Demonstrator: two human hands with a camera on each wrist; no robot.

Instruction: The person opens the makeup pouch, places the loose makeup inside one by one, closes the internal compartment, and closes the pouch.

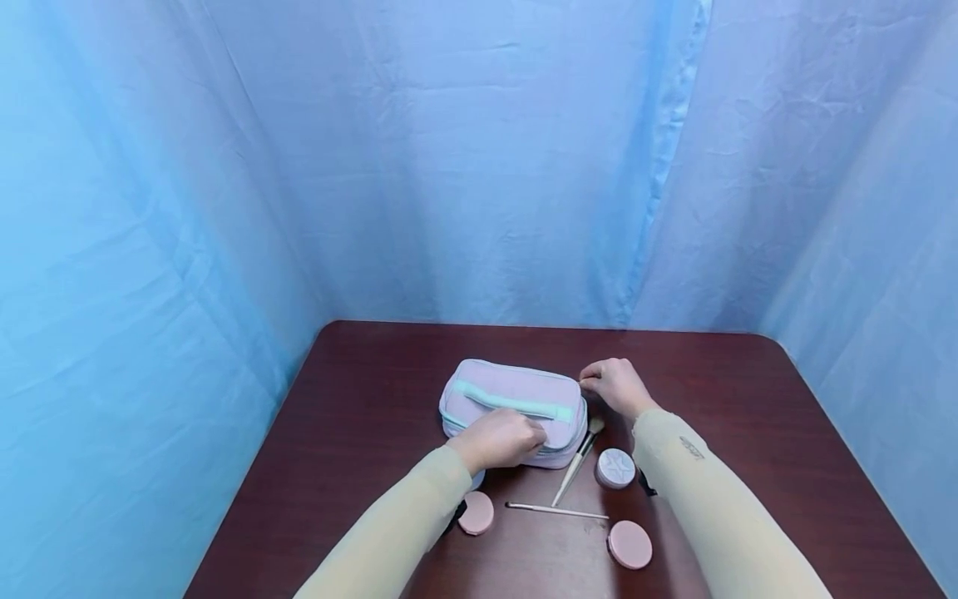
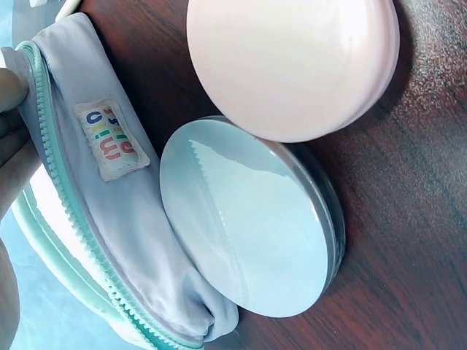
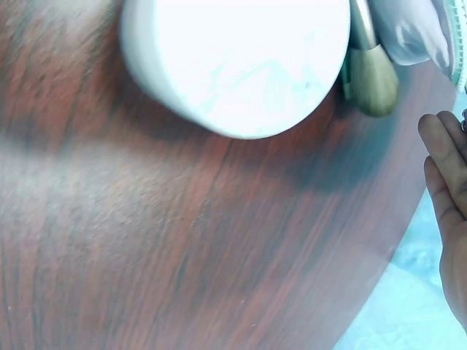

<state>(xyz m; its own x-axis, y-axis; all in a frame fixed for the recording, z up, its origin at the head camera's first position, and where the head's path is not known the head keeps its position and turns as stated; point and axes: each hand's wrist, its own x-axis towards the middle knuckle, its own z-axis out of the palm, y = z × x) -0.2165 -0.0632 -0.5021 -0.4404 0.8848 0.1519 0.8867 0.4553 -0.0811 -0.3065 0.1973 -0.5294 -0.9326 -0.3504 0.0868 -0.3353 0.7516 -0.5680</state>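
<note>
A lilac cosmetic bag (image 1: pixel 516 383) with mint zipper trim and a mint handle (image 1: pixel 509 403) lies on the table. My left hand (image 1: pixel 500 438) grips its front edge, and in the left wrist view the fingers pinch the fabric beside the zipper (image 2: pixel 66 193). At the bag's right back corner, my right hand (image 1: pixel 615 385) pinches the zipper pull (image 3: pixel 465 124), of which only a small bit of metal shows. Below the left hand, a round glossy case (image 2: pixel 244 219) leans against the bag, next to a pink compact (image 2: pixel 292 65).
Makeup brushes (image 1: pixel 575 462) lie in front of the bag, with a thin brush (image 1: pixel 557 510) nearer me. A round tin with a star (image 1: pixel 616 468) and another pink compact (image 1: pixel 630 545) sit to the right. Blue curtains (image 1: pixel 479 166) surround the dark wooden table (image 1: pixel 359 466).
</note>
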